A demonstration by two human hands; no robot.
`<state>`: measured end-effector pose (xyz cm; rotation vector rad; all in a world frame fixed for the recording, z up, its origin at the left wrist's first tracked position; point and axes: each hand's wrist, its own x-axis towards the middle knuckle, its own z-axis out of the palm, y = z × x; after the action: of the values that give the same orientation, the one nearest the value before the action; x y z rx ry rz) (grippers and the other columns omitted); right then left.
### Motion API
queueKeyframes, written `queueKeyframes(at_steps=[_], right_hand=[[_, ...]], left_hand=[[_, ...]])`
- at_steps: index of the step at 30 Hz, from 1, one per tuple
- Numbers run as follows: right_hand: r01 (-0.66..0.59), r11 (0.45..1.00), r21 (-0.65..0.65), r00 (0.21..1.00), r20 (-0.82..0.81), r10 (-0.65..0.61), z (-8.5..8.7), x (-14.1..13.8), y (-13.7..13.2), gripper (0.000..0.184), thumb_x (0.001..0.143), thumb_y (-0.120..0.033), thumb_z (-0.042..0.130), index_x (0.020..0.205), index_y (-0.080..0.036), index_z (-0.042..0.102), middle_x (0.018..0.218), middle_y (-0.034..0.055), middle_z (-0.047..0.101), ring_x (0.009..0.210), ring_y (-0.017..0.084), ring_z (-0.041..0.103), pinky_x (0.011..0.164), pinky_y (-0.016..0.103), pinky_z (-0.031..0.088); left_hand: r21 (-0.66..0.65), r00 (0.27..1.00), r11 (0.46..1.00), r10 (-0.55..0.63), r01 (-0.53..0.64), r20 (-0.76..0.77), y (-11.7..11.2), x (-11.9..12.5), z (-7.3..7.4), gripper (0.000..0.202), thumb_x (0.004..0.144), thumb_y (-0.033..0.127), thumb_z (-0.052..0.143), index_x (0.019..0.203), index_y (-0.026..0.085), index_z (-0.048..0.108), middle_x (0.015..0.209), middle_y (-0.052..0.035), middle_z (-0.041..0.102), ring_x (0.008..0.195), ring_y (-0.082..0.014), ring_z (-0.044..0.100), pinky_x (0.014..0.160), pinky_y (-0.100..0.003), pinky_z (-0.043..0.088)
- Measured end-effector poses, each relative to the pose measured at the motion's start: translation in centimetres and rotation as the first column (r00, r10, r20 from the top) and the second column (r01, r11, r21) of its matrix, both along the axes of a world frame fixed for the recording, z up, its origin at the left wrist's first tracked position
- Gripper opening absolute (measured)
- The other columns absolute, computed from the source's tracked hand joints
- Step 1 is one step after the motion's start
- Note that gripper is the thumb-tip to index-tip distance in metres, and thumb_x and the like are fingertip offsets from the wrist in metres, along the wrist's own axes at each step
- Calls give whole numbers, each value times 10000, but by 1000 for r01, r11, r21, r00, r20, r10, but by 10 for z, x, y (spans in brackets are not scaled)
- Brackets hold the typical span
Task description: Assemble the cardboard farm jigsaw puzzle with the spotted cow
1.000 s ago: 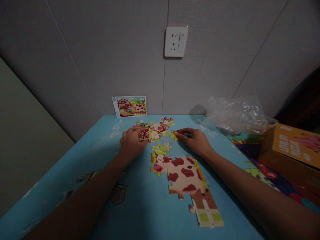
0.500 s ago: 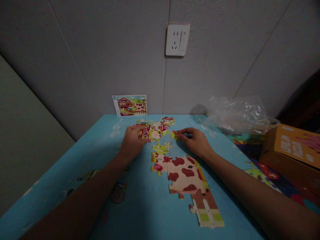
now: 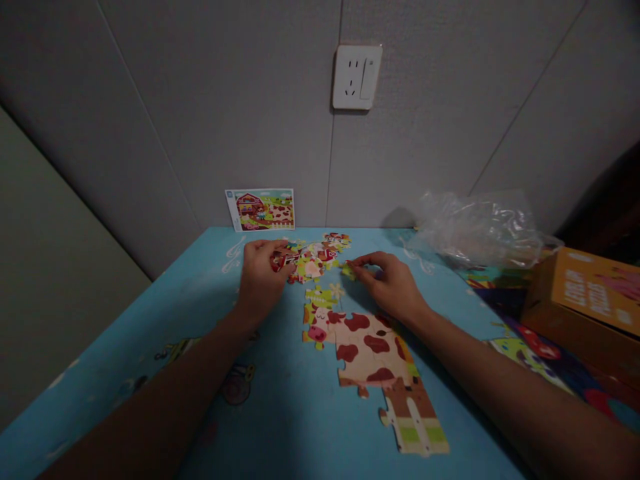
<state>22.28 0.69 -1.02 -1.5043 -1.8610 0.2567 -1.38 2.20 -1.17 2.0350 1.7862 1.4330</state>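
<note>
On the blue table [image 3: 295, 413] lies a partly joined cow puzzle [image 3: 370, 353]. Behind it sits a cluster of loose puzzle pieces [image 3: 317, 257]. My left hand [image 3: 260, 280] is at the cluster's left side, its fingers closed on a red piece [image 3: 279, 260] lifted slightly off the table. My right hand [image 3: 390, 283] rests to the right of the cluster, thumb and fingers pinching a small yellow-green piece [image 3: 349, 270] on the table.
A picture card of the farm scene [image 3: 261, 209] leans against the wall at the table's back. A crumpled clear plastic bag [image 3: 475, 230] lies at the back right, an orange box [image 3: 585, 300] at the right edge. A wall socket [image 3: 356, 77] is above.
My left hand has closed on the red piece and raised it a little from the cluster. My right hand has hardly moved.
</note>
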Motion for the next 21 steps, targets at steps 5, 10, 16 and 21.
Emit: queueKeyframes(at_steps=[5, 10, 16, 21], right_hand=[[-326, 945, -27, 938, -137, 320, 6, -21, -23, 308, 887, -387, 558, 1086, -191, 689, 992, 75, 716, 915, 208, 638, 839, 339, 453], [-517, 847, -127, 841, -259, 474, 6, -33, -34, 288, 922, -385, 493, 894, -163, 674, 740, 12, 664, 657, 131, 568, 651, 267, 428], [-411, 905, -110, 831, -454, 322, -3, -26, -22, 352, 903, -459, 492, 751, -167, 619, 659, 3, 587, 597, 119, 508, 572, 246, 397], [-362, 925, -117, 808, -534, 249, -9, -22, -14, 333, 872, -468, 537, 794, -163, 645, 729, 35, 638, 660, 141, 563, 623, 261, 439]], left_hand=[[148, 937, 927, -330, 345, -116, -16, 13, 4, 426, 747, 164, 705, 1163, 204, 627, 1222, -94, 475, 1142, -234, 528, 1054, -436, 416], [133, 773, 768, -591, 626, -229, -30, 25, 6, 429, 771, 101, 646, 1182, 216, 599, 1300, -123, 442, 1196, -234, 502, 1013, -408, 448], [135, 819, 812, -540, 568, -196, -22, 18, 6, 540, 739, 191, 739, 1246, 204, 553, 1232, -112, 570, 1185, -251, 523, 1031, -439, 420], [65, 870, 870, -479, 488, -113, -16, 14, 2, 321, 835, 192, 621, 1156, 189, 630, 1031, -69, 699, 1019, -215, 618, 932, -381, 471]])
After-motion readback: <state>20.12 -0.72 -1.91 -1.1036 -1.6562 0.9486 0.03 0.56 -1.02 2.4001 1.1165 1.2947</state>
